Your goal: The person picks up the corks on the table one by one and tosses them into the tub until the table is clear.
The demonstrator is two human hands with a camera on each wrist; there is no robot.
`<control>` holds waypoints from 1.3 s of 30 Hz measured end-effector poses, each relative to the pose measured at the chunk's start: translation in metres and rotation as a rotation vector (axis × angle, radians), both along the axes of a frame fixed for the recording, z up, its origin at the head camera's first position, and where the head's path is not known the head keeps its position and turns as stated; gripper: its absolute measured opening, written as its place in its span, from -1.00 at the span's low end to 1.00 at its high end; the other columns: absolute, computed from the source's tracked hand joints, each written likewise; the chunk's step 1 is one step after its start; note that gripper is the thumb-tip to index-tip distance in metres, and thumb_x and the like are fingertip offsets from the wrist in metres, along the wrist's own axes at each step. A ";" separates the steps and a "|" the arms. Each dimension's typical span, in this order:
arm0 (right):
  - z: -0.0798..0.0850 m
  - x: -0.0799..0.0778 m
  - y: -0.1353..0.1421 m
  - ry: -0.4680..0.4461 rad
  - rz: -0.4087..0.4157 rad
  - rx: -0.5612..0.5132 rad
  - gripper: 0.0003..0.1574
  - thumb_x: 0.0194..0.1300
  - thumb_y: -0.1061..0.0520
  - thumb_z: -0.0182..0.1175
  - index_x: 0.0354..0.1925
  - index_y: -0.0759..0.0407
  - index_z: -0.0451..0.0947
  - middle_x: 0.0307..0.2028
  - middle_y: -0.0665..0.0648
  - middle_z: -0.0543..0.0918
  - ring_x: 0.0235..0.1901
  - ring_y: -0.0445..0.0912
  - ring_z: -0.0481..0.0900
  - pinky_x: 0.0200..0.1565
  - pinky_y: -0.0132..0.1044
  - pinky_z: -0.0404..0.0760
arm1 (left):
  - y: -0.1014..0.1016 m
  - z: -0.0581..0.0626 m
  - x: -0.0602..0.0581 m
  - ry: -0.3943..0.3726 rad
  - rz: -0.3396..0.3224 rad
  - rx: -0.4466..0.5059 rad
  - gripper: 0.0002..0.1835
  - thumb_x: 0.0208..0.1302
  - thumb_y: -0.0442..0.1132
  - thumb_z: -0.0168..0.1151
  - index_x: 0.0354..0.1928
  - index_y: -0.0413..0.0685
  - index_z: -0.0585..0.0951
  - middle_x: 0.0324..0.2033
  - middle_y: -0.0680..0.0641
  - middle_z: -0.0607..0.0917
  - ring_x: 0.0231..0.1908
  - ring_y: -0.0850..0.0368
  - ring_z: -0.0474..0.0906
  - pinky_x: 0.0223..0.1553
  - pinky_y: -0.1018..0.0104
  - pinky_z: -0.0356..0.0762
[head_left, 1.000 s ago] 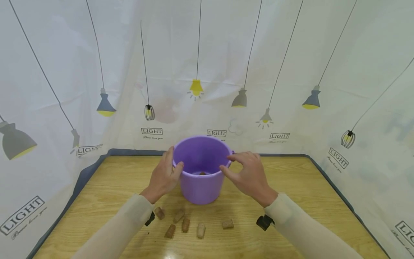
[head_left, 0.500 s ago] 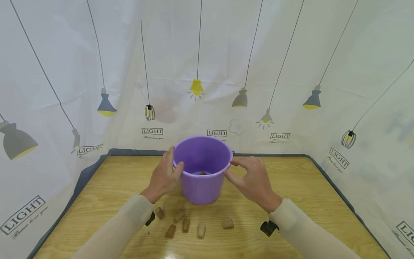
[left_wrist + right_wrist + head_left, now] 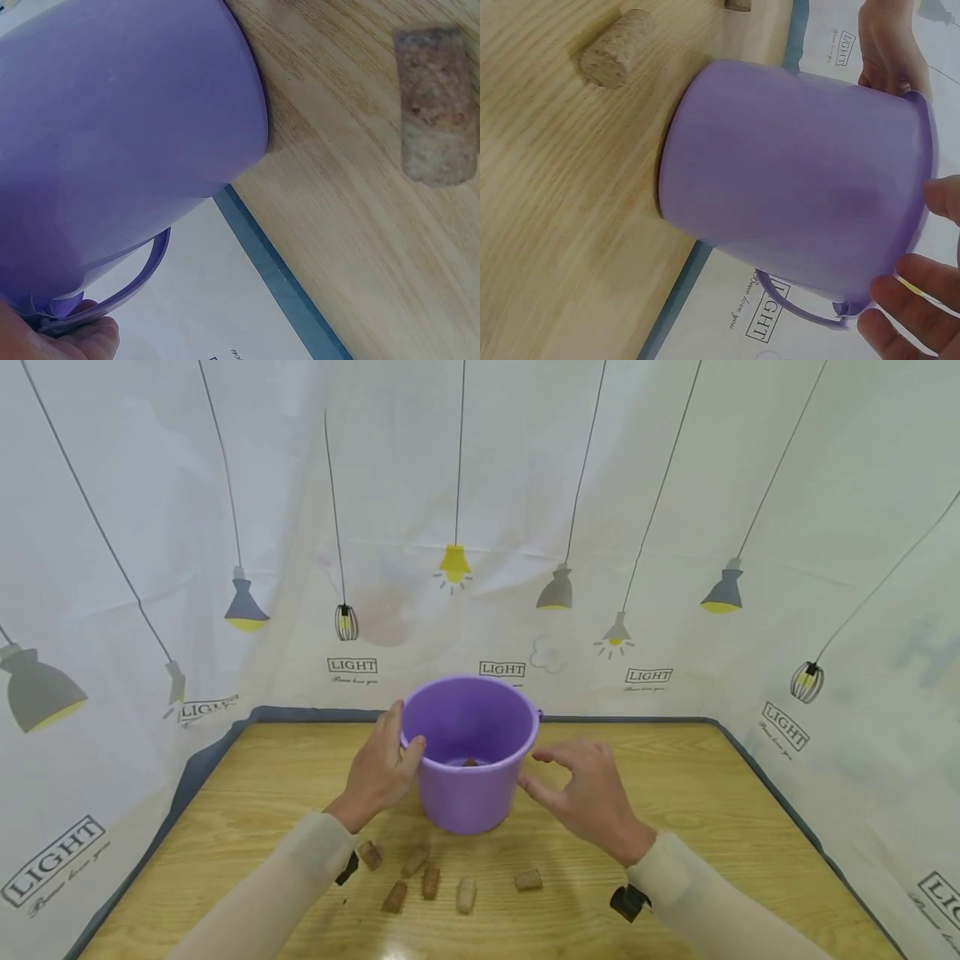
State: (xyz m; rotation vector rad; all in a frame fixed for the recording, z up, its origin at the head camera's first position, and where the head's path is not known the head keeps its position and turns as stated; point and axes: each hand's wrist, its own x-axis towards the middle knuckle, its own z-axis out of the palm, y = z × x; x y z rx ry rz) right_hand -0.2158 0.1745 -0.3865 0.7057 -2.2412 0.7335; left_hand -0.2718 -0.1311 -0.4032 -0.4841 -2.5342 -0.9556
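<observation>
right hand (image 3: 588, 793) backs off the rim of the purple bucket (image 3: 468, 797), toward frame right; fingers loose, nothing held. left hand (image 3: 378, 768) grips the left rim, probably the only hold now. bucket unmoved, upright mid-frame; corks (image 3: 466, 894) lie lower centre.

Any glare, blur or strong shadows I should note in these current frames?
Head view: a small glare spot on the table at the bottom edge; left wrist view: the cork at upper right looks slightly soft; right wrist view: a thin dark shadow along the base of the purple bucket, picture somewhat dim.
</observation>
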 end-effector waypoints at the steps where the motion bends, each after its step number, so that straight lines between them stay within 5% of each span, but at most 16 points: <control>1: -0.001 0.001 0.000 -0.005 -0.001 0.005 -0.56 0.03 -0.05 0.61 -0.19 0.17 0.78 -0.21 0.08 0.81 -0.13 0.01 0.68 -0.02 0.01 0.38 | 0.000 0.000 0.000 0.003 0.001 0.001 -0.21 0.50 0.00 -0.02 0.58 -0.30 0.07 0.42 -0.39 0.33 0.21 -0.33 0.49 0.14 -0.28 0.51; 39: -0.020 0.010 0.008 -0.132 0.003 0.231 -0.52 0.01 -0.17 0.59 -0.16 0.06 0.79 -0.19 -0.01 0.80 -0.11 -0.07 0.67 0.05 0.03 0.47 | -0.001 0.000 0.000 -0.022 -0.002 -0.001 -0.20 0.51 0.02 -0.03 0.60 -0.26 0.04 0.45 -0.37 0.29 0.26 -0.34 0.45 0.19 -0.29 0.47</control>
